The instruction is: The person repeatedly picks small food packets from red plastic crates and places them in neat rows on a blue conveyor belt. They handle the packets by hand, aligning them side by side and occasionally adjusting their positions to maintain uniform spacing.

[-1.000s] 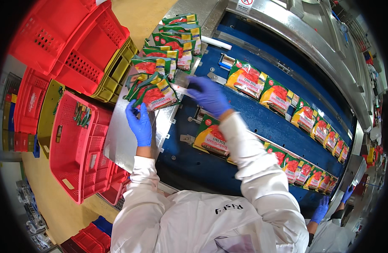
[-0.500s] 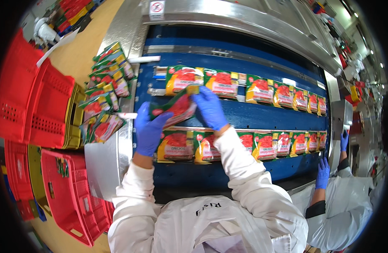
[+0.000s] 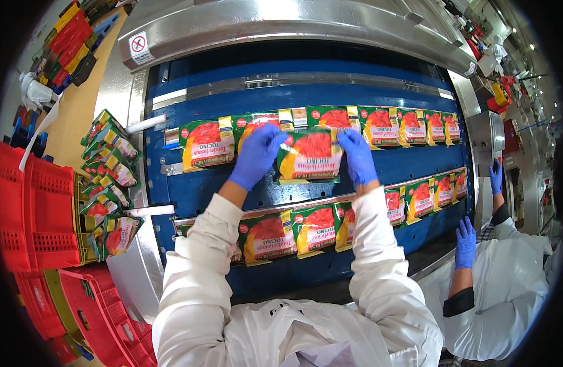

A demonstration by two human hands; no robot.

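Observation:
Between my blue-gloved hands a flat plastic food pouch (image 3: 311, 158), green, red and yellow, is stretched face up over the blue machine bed (image 3: 232, 189). My left hand (image 3: 257, 156) pinches its left upper corner, and my right hand (image 3: 356, 156) pinches the right one. Just beyond, a far row of similar pouches (image 3: 207, 145) lies along a metal bar, with a small gap in the row behind the held pouch. A near row of pouches (image 3: 267, 237) lies closer to me, partly hidden by my forearms.
A pile of pouches (image 3: 113, 177) rests on the steel ledge at left, beside red crates (image 3: 49, 214) and a pink-red crate (image 3: 104, 312). A steel lid (image 3: 293, 24) spans the far side. At right, a co-worker's gloved hand (image 3: 466, 243) hovers near the machine edge.
The pouch, tilted and bunched before, is now flattened and held by both upper corners. My hands have moved right and spread apart. The view has shifted as well.

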